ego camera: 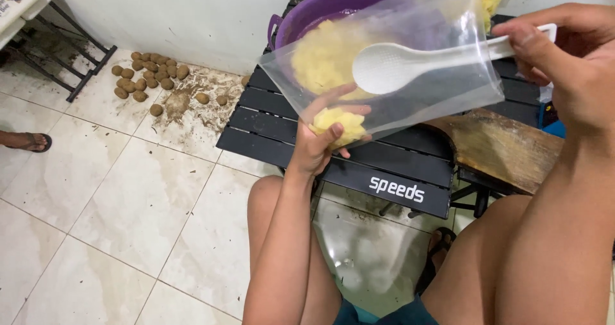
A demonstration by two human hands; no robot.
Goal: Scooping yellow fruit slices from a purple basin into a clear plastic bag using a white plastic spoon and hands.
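Above the near edge of the black slatted folding table (397,171), the left hand (320,142) clenches the bottom corner of a clear, crinkly plastic bag (410,94) with lumpy yellow mash (339,125) inside. The right hand (570,62) grips a smooth white plastic paddle spoon (397,65) reaching into the bag. A round purple plastic basin (320,11) sits behind. Open tiled floor (128,222) lies left.

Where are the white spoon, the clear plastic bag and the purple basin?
white spoon (387,67): head view, on its bowl inside the bag.
clear plastic bag (442,91): head view, on its clear lower side.
purple basin (320,8): head view, on its rim.
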